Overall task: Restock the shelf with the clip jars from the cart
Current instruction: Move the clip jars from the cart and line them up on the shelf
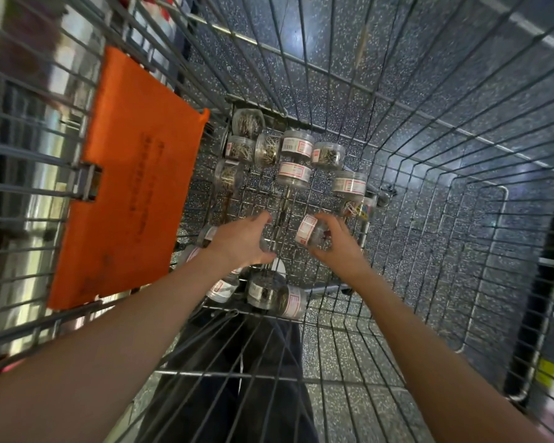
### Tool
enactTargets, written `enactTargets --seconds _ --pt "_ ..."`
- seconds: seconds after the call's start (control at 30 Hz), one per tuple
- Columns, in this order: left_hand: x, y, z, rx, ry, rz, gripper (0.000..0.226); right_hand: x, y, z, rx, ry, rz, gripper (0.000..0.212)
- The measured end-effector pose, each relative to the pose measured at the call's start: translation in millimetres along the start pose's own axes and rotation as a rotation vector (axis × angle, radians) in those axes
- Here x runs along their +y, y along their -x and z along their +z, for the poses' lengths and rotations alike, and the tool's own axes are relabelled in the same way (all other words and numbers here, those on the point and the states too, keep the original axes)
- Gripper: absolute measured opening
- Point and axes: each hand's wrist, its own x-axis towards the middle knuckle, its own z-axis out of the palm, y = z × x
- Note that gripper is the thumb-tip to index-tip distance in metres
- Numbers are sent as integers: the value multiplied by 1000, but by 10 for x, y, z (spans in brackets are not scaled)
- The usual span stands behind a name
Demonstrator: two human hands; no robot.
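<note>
A clear clip jar with a red-and-white label (309, 233) was held in the right hand (336, 246), whose grip curled round it, thumb below and fingers above, just over the wire floor of the cart (397, 193). The left hand (242, 241) reached down beside it, near but apart from the right; its fingers curved round something clear at its underside, seemingly another jar (266, 244), though most of that was hidden by the hand, so I could not tell for sure what its grip closed on.

More clip jars lay on the cart floor: a loose cluster farther from the person (288, 151), most on their sides with gold-coloured clips showing through, one at the right holding coloured clips (358, 207). Another group (275, 294) lay nearer the person, partly under the left forearm.

An orange flap (131, 174) hung against the cart's left wire wall. Through the mesh showed a speckled grey floor (413, 91), and the person's dark trousers (237, 378) stood beneath the near end. The edges of the view were blurred.
</note>
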Motion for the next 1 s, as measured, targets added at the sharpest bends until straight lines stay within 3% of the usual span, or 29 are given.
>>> enactTargets --seconds 0.2,0.4,0.67,1.0 --pt "53 -28 -15 46 -275 10 98 -63 5 -43 -4 -10 -41 67" --pt "120 -99 -90 48 -489 89 109 -238 72 -111 -59 -109 -19 81" --pt "194 -149 9 91 -522 91 99 -499 124 -81 -125 -28 -121 88" --pt "188 -145 10 146 -510 119 90 -512 156 -61 -159 -161 -107 90"
